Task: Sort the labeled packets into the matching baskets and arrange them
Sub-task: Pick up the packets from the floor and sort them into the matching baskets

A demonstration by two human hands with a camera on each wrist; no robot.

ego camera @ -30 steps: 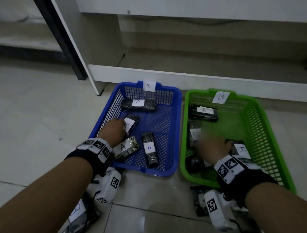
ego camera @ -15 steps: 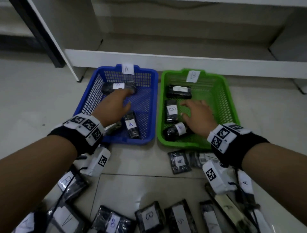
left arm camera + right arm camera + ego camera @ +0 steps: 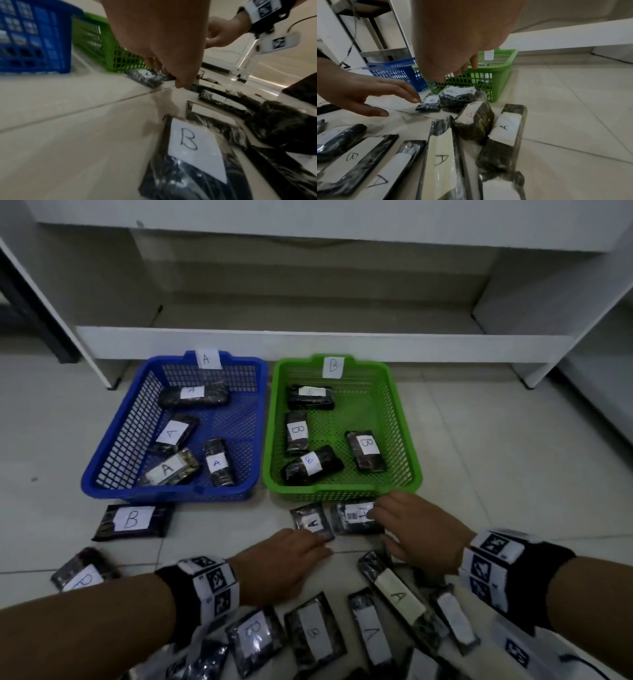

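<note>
The blue basket (image 3: 164, 494), tagged A, holds several black A packets. Beside it the green basket (image 3: 342, 494), tagged B, holds several B packets. On the floor just in front of the green basket lie a small A packet (image 3: 312, 522) and a larger barcode packet (image 3: 356, 517). My left hand (image 3: 308, 546) reaches with straight fingers, and in the right wrist view its fingertips (image 3: 416, 99) touch the small A packet (image 3: 430, 102). My right hand (image 3: 387, 515) hovers over the barcode packet (image 3: 462, 94) with loose fingers and holds nothing.
Several loose A and B packets lie in a row on the tiles near me, among them a long A packet (image 3: 394, 594) and a B packet (image 3: 253, 635). Another B packet (image 3: 132, 520) lies left of the blue basket's front. A white shelf base (image 3: 308, 342) runs behind the baskets.
Both hands have pulled back out of the baskets to the floor in front of the green one. The left now touches the small A packet.
</note>
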